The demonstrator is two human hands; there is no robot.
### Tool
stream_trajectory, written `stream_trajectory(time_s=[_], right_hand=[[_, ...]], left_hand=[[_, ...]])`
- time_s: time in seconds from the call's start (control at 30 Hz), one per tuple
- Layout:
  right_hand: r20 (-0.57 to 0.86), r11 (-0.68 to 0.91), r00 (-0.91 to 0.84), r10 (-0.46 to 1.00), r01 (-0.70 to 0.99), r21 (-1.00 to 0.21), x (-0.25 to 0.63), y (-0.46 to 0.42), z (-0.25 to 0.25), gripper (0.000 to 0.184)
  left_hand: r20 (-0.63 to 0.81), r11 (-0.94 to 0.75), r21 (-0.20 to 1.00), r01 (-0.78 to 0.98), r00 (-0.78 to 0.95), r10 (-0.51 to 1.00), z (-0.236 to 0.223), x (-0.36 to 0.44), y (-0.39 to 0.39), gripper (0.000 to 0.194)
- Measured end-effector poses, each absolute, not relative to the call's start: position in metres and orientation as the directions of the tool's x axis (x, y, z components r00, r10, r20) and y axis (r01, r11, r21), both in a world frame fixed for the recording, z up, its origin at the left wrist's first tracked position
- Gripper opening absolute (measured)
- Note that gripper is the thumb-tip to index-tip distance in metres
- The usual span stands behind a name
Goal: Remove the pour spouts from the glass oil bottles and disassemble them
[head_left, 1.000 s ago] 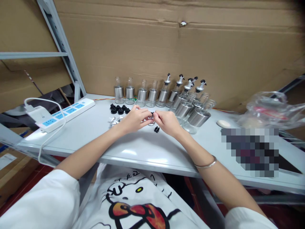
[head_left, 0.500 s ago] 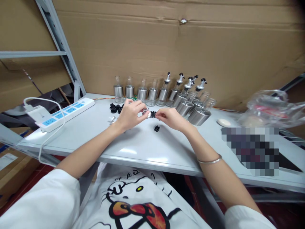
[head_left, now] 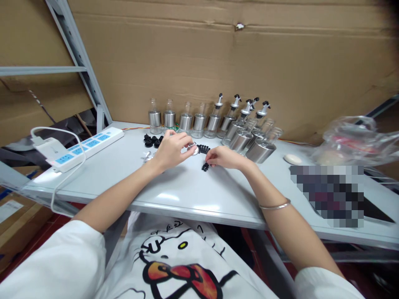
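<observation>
My left hand (head_left: pixel 174 148) is closed, pinching a small silvery-white piece (head_left: pixel 195 149) above the tabletop. My right hand (head_left: pixel 225 157) has its fingertips pressed together at a small cluster of black parts (head_left: pixel 205 167) on the table. Whether it grips one of them is too small to tell. A row of small black pieces (head_left: pixel 204 148) lies between the hands, just beyond my right fingertips. To the left of my left hand are several round black stoppers (head_left: pixel 152 141), and some silvery pieces (head_left: pixel 147 157) lie beside my wrist, partly hidden.
Glass bottles with steel sleeves (head_left: pixel 186 123) line the back; several carry pourer spouts (head_left: pixel 264 109). A power strip (head_left: pixel 90 149) with a plugged-in charger lies at left. A white oval object (head_left: pixel 292 159), a plastic bag (head_left: pixel 352 143) and a blurred-out dark item (head_left: pixel 330 197) are at right.
My right hand has moved away from the row of black pieces and down toward me, to the nearer black cluster. My left hand stays almost still with the silvery-white piece.
</observation>
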State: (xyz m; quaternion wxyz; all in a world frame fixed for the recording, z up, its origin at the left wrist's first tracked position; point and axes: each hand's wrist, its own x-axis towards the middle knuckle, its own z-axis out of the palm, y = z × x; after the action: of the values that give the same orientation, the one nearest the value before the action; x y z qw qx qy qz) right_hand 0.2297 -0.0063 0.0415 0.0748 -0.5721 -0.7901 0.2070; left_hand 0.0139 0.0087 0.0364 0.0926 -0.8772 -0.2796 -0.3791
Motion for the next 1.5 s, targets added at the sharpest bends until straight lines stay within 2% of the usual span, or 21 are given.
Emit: stream_trajectory(time_s=[0.17,0.23,0.33,0.43,0.5,0.6,0.77,1.03,1.13,1.23,1.33,1.43,1.5], right_hand=[[-0.091,0.271,-0.342,0.935,0.856,-0.440,0.233,-0.003,0.040,0.020],[0.046,0.304,-0.318,0.947,0.841,-0.447,0.233,-0.004,0.040,0.022],[0.355,0.467,-0.327,0.876,0.759,-0.453,0.227,-0.011,0.042,0.025],[0.462,0.616,-0.420,0.781,0.639,-0.460,0.215,-0.022,0.045,0.016],[0.460,0.643,-0.458,0.761,0.627,-0.440,0.208,-0.028,0.044,0.013],[0.442,0.643,-0.479,0.759,0.657,-0.392,0.202,-0.030,0.041,0.021],[0.415,0.643,-0.496,0.763,0.649,-0.407,0.201,-0.030,0.039,0.032],[0.448,0.609,-0.448,0.774,0.719,-0.334,0.201,-0.031,0.042,0.033],[0.431,0.554,-0.401,0.808,0.765,-0.328,0.201,-0.030,0.044,0.041],[0.458,0.521,-0.332,0.825,0.761,-0.387,0.201,-0.030,0.045,0.056],[0.510,0.511,-0.250,0.823,0.718,-0.472,0.199,-0.029,0.045,0.065],[0.509,0.500,-0.180,0.842,0.616,-0.609,0.197,-0.028,0.043,0.069],[0.453,0.467,-0.158,0.878,0.500,-0.730,0.196,-0.028,0.041,0.068]], left_hand=[[0.708,-0.824,0.053,0.565,0.560,0.430,0.036,0.014,0.009,0.022],[0.692,-0.822,0.062,0.566,0.570,0.444,0.035,0.014,0.010,0.024],[0.656,-0.815,0.091,0.572,0.581,0.481,0.035,0.014,0.010,0.029],[0.622,-0.807,0.122,0.578,0.588,0.516,0.034,0.015,0.011,0.035],[0.609,-0.809,0.129,0.573,0.599,0.520,0.034,0.015,0.011,0.039],[0.611,-0.819,0.107,0.564,0.612,0.502,0.032,0.015,0.013,0.045],[0.630,-0.822,0.076,0.565,0.612,0.479,0.032,0.015,0.015,0.051],[0.605,-0.775,0.202,0.599,0.546,0.580,0.035,0.016,0.013,0.045],[0.650,-0.790,0.209,0.576,0.522,0.552,0.036,0.015,0.012,0.041],[0.677,-0.856,0.173,0.488,0.572,0.463,0.035,0.015,0.009,0.032],[0.654,-0.905,0.082,0.418,0.663,0.365,0.032,0.016,0.009,0.029],[0.673,-0.905,-0.024,0.424,0.676,0.299,0.031,0.016,0.012,0.032],[0.690,-0.894,-0.077,0.441,0.671,0.271,0.032,0.014,0.014,0.031]])
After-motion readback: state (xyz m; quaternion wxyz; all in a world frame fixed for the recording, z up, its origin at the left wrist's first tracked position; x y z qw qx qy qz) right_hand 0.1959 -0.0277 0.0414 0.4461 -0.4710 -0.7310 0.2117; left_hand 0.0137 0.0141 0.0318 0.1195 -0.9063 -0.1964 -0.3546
